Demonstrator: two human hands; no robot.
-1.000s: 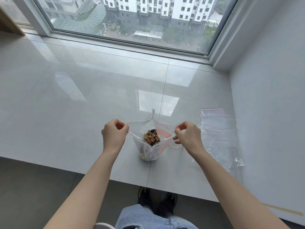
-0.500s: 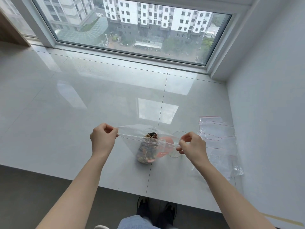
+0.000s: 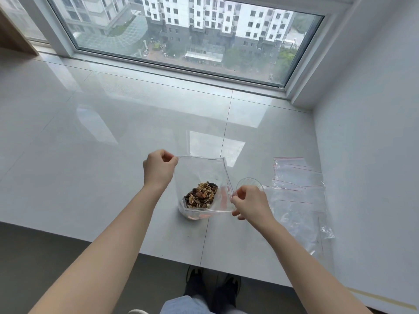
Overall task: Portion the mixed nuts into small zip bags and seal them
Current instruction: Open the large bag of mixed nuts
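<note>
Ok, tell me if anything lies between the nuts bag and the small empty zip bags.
Yes: a small clear cup stands between the nuts bag and the pile of empty zip bags, beside the right hand gripping the bag's edge.

no legible text anywhere

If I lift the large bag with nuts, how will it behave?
The large bag is thin clear film, so it probably flops. The mixed nuts sit low, likely making it bottom-heavy. Its mouth looks open, so tilting may spill them.
</note>
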